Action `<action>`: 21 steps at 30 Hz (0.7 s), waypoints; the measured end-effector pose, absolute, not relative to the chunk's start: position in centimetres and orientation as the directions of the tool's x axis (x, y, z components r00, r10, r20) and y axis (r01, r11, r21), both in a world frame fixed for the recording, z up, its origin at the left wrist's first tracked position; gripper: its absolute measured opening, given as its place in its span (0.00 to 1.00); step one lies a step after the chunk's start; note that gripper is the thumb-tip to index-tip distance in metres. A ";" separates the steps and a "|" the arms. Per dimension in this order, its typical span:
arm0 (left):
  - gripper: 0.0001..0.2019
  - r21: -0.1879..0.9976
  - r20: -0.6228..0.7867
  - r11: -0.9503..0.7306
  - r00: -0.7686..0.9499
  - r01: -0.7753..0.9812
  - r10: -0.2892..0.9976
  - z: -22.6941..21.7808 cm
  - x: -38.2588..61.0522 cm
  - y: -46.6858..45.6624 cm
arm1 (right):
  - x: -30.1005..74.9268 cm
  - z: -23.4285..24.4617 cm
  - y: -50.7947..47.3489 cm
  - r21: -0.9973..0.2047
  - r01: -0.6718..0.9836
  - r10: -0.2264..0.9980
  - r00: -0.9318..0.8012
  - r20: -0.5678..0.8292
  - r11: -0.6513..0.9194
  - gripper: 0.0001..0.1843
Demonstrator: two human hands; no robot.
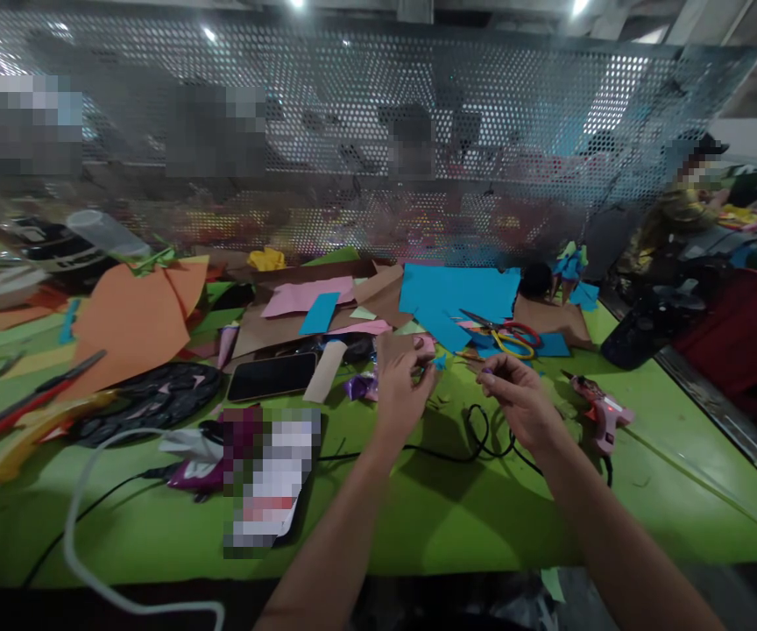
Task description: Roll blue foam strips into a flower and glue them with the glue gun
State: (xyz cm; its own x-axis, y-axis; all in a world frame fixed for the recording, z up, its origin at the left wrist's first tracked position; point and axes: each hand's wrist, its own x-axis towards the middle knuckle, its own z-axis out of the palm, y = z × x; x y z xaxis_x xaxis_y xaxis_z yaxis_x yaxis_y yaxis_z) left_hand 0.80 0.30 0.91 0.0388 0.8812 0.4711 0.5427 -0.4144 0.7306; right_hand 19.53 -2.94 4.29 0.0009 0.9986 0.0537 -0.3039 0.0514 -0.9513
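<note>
My left hand (401, 386) is raised over the green table (431, 517), fingers curled in a pinch on a small piece I cannot make out. My right hand (516, 399) is beside it, a short gap away, fingers also curled and pinched on something too small to name. A purple foil scrap (360, 386) lies just left of my left hand. A pink glue gun (598, 412) lies right of my right hand, its black cord (477, 438) looping under both hands. Scissors with red and yellow handles (506, 335) rest on blue paper (461, 298) beyond my hands.
A dark phone (272, 377) lies left of my hands, with brown, pink and orange paper (132, 320) behind it. A white cable (82, 517) curves at the front left. A perforated metal screen (378, 114) closes the table's far side; a person sits at the far right.
</note>
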 end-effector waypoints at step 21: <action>0.06 0.740 0.463 -0.395 0.013 0.544 0.886 1.1 0.7 0.3 | 19.9 3.9 -2.7 -0.926 -0.378 1.000 0.027 -0.004 0.007 0.14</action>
State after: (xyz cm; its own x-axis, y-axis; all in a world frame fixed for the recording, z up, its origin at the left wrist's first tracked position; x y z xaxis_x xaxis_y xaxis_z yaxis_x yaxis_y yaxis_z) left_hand 0.68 0.32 1.14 0.0126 0.8861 0.4633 0.5444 -0.3948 0.7401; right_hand 19.91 -2.74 3.92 0.0273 0.9996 -0.0035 -0.3784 0.0071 -0.9256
